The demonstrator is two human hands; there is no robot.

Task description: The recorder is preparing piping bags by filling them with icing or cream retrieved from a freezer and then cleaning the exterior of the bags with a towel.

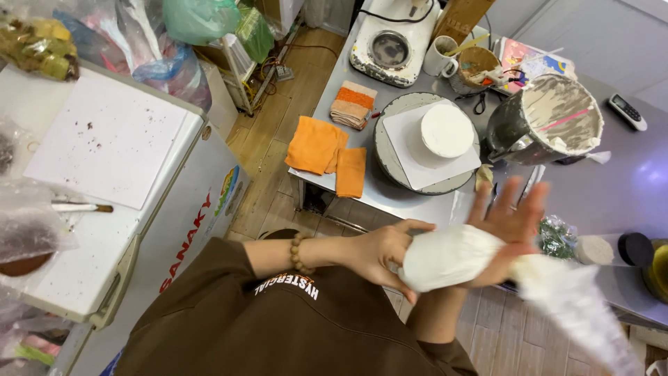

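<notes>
Both hands work a white piping bag (452, 256) full of cream, held just above the near edge of the steel desk (626, 188).

Left hand (381, 252), w/ a bead bracelet (298, 253) at the wrist: grip clamped round the fat end of the bag, fingers wrapped over it. Right hand (511, 223): fingers spread apart, palm pressed flat against the bag's far side, not closed on it. It's motion-blurred, so contact looks like a press or roll, but that part is hard to read. Beyond the right-hand grip the bag's loose clear plastic tail (577, 306) trails off down-right, empty and also blurred.

Past the grip, further onto the desk: a small round cake (446, 130) on a white board (417, 150) atop a grey turntable (387, 170). Cake is already coated smooth white; no piped decoration visible on it. Right of it, beyond the right hand, a big metal mixing bowl (550, 118) smeared w/ cream, mostly scraped out. Orange cloths (316, 145) lie out beyond the left-hand grip, along the desk's edge, w/ a small stove (391, 42) and mug (440, 57) at the back.

Progress, judging from this: coating done, bag filled, cream being pushed together in the bag; piping onto the cake not started.
</notes>
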